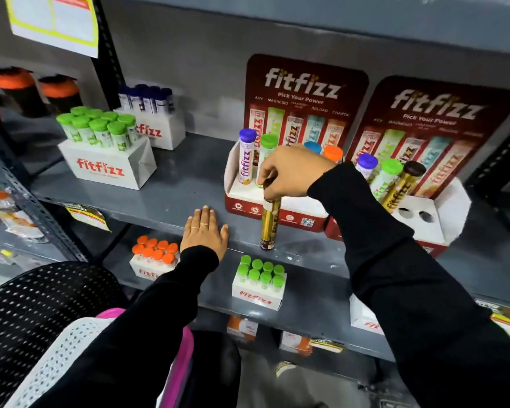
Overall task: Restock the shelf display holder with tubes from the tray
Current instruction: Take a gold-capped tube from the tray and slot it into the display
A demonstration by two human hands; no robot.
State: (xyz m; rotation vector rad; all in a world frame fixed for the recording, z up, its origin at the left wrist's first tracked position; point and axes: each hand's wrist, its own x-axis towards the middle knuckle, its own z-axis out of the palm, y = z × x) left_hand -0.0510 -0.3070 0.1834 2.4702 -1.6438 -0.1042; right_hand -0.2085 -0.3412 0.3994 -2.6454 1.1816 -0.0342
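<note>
My right hand (292,172) grips the top of a gold tube (269,223) that stands upright on the grey shelf (186,184), just in front of the left red display holder (289,214). That holder carries a purple-capped tube (246,156), a green-capped one (268,145), and blue and orange caps partly hidden behind my hand. My left hand (204,231) lies flat, palm down, on the shelf's front edge, left of the gold tube. A second display holder (430,219) to the right holds three tubes and shows two empty holes.
White trays of green-capped tubes (100,128) and dark-blue-capped tubes (147,98) stand at the shelf's left. On the lower shelf sit trays with orange caps (155,250) and green caps (261,270). A black perforated chair back (42,304) is at the lower left.
</note>
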